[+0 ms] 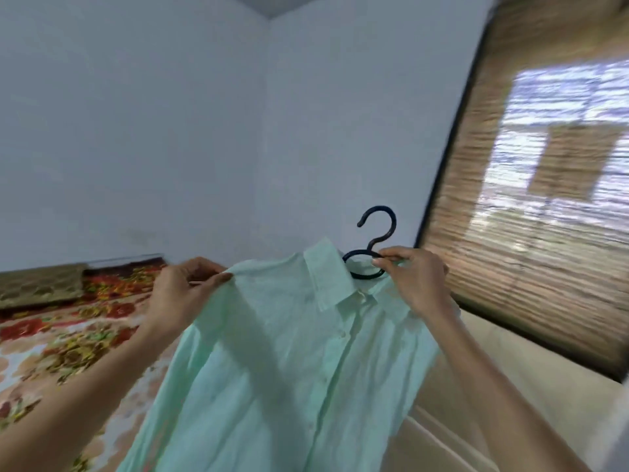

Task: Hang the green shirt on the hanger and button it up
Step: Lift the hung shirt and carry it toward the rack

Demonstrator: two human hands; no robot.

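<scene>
A pale green shirt (279, 362) hangs in the air in front of me, collar up and front placket with buttons facing me. A black plastic hanger (376, 233) sits inside it; only its hook and the ring below show above the collar. My left hand (183, 291) pinches the shirt's left shoulder. My right hand (415, 281) grips the right shoulder at the collar, with fingertips on the hanger's ring. The hanger's arms are hidden under the cloth.
A bed with a red floral cover (68, 321) lies at the lower left, a brown pillow (37, 284) at its head. Pale blue walls (153, 131) stand behind. A window with a bamboo blind (531, 185) fills the right; a beige ledge (510, 386) runs below it.
</scene>
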